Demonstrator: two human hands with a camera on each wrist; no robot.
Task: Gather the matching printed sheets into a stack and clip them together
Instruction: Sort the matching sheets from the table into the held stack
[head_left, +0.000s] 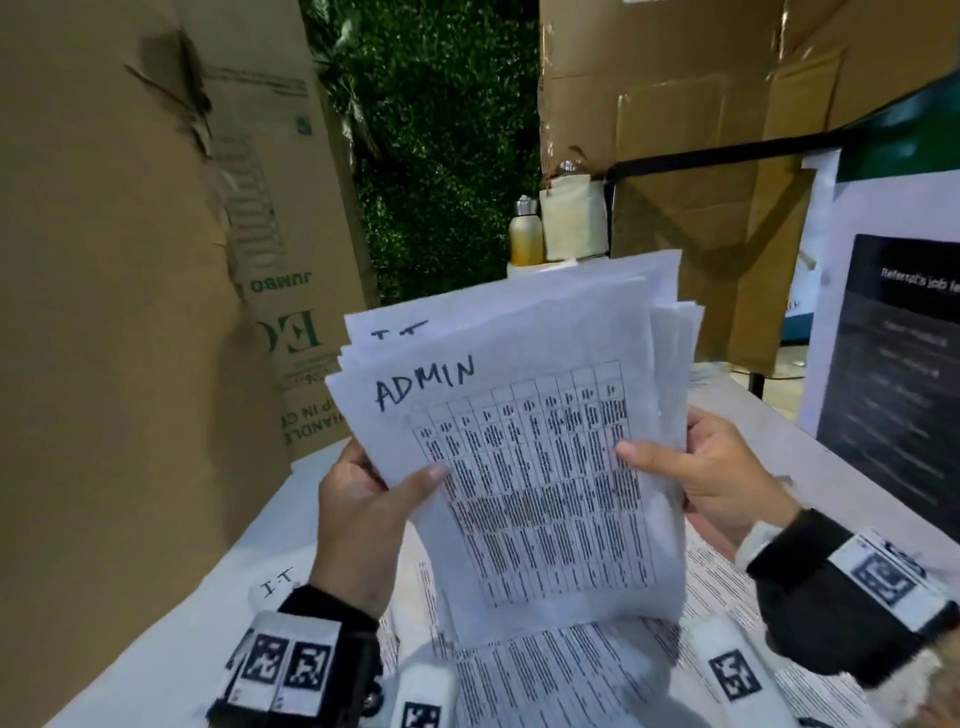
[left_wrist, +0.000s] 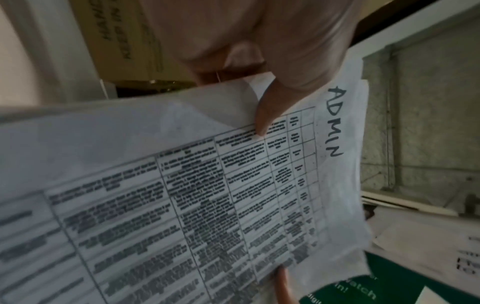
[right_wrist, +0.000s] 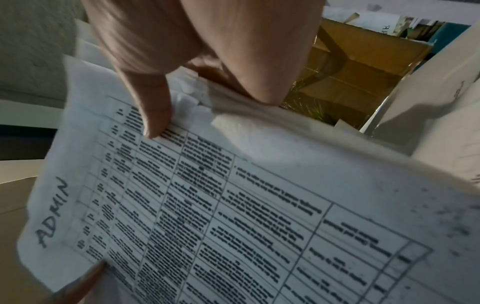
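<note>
I hold a loose bundle of printed sheets (head_left: 524, 415) upright above the table. Its front sheet (left_wrist: 233, 185) carries a printed table and the handwritten word ADMIN; a sheet behind it shows "I.T" at its top. My left hand (head_left: 363, 499) grips the bundle's left edge, thumb on the front sheet. My right hand (head_left: 711, 467) grips the right edge, thumb (right_wrist: 153, 115) pressed on the print. More printed sheets (head_left: 571, 670) lie flat on the table below, one at the left marked "I.T" (head_left: 275, 587). No clip is visible.
The white table (head_left: 218, 597) is hemmed in by tall cardboard boxes on the left (head_left: 130, 260) and behind at the right (head_left: 701, 156). A bottle (head_left: 525, 234) and a cloth-wrapped item (head_left: 571, 215) stand at the far edge. A dark poster (head_left: 893, 374) leans at right.
</note>
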